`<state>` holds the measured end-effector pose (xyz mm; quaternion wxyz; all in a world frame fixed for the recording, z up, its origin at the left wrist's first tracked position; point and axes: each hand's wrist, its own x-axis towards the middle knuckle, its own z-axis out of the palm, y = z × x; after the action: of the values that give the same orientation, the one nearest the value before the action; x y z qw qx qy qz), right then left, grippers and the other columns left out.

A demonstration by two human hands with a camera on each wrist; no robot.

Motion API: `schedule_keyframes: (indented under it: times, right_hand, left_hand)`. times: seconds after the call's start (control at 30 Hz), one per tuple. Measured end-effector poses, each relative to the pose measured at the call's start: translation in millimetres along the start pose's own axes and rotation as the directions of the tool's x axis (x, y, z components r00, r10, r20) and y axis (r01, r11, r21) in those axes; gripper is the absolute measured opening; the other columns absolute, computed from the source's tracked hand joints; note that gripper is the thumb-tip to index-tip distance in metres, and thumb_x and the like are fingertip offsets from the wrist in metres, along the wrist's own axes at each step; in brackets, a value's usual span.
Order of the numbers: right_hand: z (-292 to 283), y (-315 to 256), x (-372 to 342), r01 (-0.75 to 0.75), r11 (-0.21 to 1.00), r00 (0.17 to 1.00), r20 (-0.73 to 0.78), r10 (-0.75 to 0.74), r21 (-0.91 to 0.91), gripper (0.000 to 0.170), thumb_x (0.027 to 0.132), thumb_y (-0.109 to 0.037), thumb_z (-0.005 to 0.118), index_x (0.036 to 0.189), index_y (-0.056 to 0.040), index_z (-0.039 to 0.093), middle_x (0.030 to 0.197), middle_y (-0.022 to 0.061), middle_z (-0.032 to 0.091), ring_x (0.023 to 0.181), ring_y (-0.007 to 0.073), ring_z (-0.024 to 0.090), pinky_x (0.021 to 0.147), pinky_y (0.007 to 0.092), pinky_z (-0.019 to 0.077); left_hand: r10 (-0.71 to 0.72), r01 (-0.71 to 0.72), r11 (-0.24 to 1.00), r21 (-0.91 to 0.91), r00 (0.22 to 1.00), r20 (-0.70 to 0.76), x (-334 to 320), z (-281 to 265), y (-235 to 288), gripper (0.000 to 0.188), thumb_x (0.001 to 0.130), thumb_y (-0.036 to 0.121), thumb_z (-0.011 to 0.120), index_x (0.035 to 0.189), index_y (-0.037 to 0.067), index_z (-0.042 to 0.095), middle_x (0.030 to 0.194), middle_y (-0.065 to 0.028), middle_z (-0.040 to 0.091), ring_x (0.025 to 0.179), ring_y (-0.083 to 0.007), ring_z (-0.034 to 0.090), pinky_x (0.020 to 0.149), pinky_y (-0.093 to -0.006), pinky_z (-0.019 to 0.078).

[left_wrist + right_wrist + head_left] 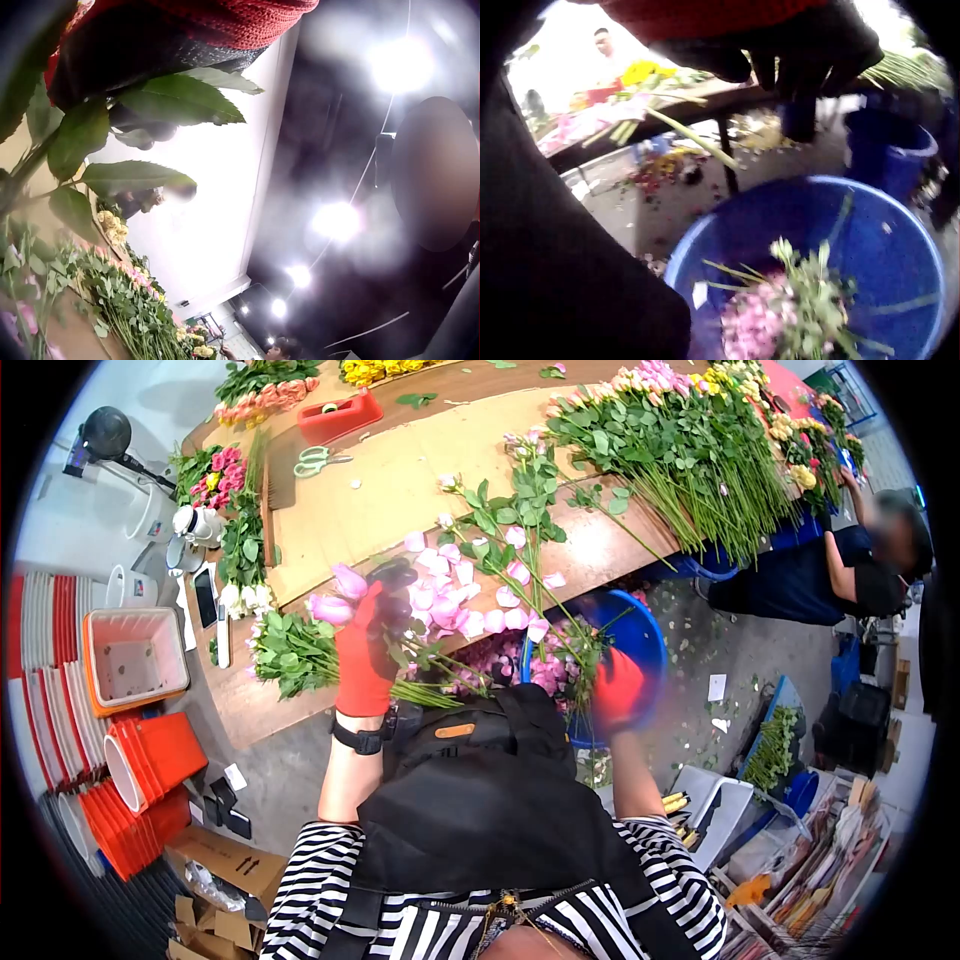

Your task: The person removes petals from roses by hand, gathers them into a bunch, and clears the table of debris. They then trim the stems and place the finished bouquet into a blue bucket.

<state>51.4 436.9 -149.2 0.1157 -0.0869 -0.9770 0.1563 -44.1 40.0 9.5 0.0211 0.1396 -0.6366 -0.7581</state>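
My left hand (364, 660), in a red glove with a dark palm side, grips pink roses (345, 585) by their stems at the table's front edge. Their blooms rise at the upper left of the glove, and the stems (425, 685) run out to the right. Serrated leaves (180, 99) show close by in the left wrist view. My right hand (618, 690), in a matching glove, is blurred over a blue bucket (650, 645). In the right wrist view its dark fingers (780, 71) stretch out above the bucket, with leaves and pink petals (754, 322) inside it.
Loose pink petals (440, 595) and several long-stemmed roses (525, 510) lie on the table. A large heap of roses (690, 450) fills the back right. Green-handled scissors (315, 461) lie farther back. Orange buckets (155, 755) stand left; another person (830, 570) is at right.
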Motion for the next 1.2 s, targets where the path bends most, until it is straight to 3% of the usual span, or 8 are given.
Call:
schedule_keyframes:
  times: [0.17,0.33,0.53,0.57,0.7,0.87,1.07,1.2]
  right_hand:
    - [68.3,-99.3,81.6,0.383,0.916,0.917,0.072,-0.392,0.119,0.053,0.079,-0.031,0.070,0.126,-0.0117,0.057,0.117,0.0093,0.059,0.111,0.0279,0.054,0.096,0.0453,0.0371]
    - [114.2,-145.2,115.2,0.388,0.886,0.907,0.276,-0.318,-0.254,0.038,0.072,-0.033,0.073,0.102,-0.0166,0.059,0.097,0.0056,0.059,0.094,0.0275,0.054,0.083,0.0449,0.0385]
    - [67.3,-171.0,111.5,0.167,0.876,0.975,0.057,-0.215,0.453,0.026,0.079,-0.017,0.068,0.104,-0.0103,0.064,0.090,0.0148,0.066,0.085,0.0356,0.063,0.073,0.0445,0.0489]
    - [44.1,-180.2,103.3,0.170,0.848,0.978,0.020,-0.208,0.501,0.026,0.080,-0.017,0.067,0.104,-0.0092,0.065,0.089,0.0166,0.067,0.082,0.0368,0.064,0.070,0.0444,0.0503]
    - [-8.6,-194.8,80.4,-0.130,0.582,0.960,0.248,-0.128,0.803,0.028,0.084,-0.006,0.064,0.112,-0.0006,0.065,0.092,0.0103,0.070,0.080,0.0180,0.065,0.074,0.0316,0.0514]
    - [-15.9,-193.1,47.2,-0.006,0.484,0.953,0.152,-0.263,0.875,0.031,0.079,-0.001,0.064,0.110,0.0039,0.064,0.096,0.0122,0.070,0.083,0.0181,0.066,0.077,0.0317,0.0515]
    - [-29.1,-194.0,35.4,0.205,0.620,0.904,0.096,-0.417,0.757,0.038,0.078,-0.002,0.065,0.116,0.0000,0.063,0.110,0.0127,0.067,0.107,0.0245,0.061,0.096,0.0355,0.0447]
    - [-91.6,-240.2,64.0,-0.049,0.341,0.990,0.091,-0.107,0.939,0.037,0.078,0.004,0.060,0.115,0.0015,0.063,0.117,0.0135,0.064,0.110,0.0260,0.059,0.097,0.0357,0.0439]
  left_hand:
    - [0.025,-0.027,0.999,0.042,0.999,0.029,-12.7,-7.1,-11.6,0.034,0.102,0.023,0.044,0.126,0.004,0.060,0.108,-0.0008,0.066,0.071,-0.0051,0.046,0.060,-0.0183,0.0363]
    - [0.138,-0.131,0.965,0.225,0.990,-0.014,-26.8,-14.2,-8.4,0.035,0.102,0.024,0.043,0.126,0.006,0.060,0.110,0.0011,0.066,0.073,-0.0048,0.046,0.063,-0.0187,0.0372]
    - [0.114,-0.109,0.991,0.077,0.992,-0.060,-32.4,-27.0,-0.5,0.033,0.098,0.019,0.050,0.124,0.004,0.061,0.110,-0.0014,0.066,0.074,-0.0046,0.048,0.063,-0.0183,0.0379]
    - [-0.136,0.094,0.962,-0.256,0.979,-0.152,-25.8,-24.0,-1.1,0.032,0.096,0.015,0.053,0.124,0.003,0.061,0.108,-0.0006,0.067,0.072,-0.0041,0.049,0.062,-0.0181,0.0383]
    - [-0.064,0.010,0.965,-0.260,0.978,-0.198,-14.2,-12.4,-12.2,0.032,0.094,0.013,0.057,0.123,0.001,0.063,0.106,-0.0010,0.068,0.075,-0.0037,0.053,0.063,-0.0183,0.0404]
    - [0.414,-0.421,0.899,0.116,0.907,0.082,-13.7,-6.8,-14.3,0.030,0.090,0.006,0.061,0.120,0.006,0.065,0.107,-0.0068,0.069,0.092,-0.0146,0.065,0.083,-0.0282,0.0514]
    - [0.445,-0.467,0.866,0.182,0.883,0.148,-27.2,7.9,12.6,0.028,0.088,0.006,0.063,0.116,0.005,0.065,0.108,-0.0098,0.068,0.093,-0.0183,0.065,0.082,-0.0324,0.0523]
    - [0.411,-0.431,0.893,0.128,0.898,0.158,-34.2,-2.6,1.3,0.019,0.084,0.006,0.068,0.103,0.001,0.069,0.103,-0.0081,0.069,0.091,-0.0175,0.066,0.079,-0.0316,0.0529]
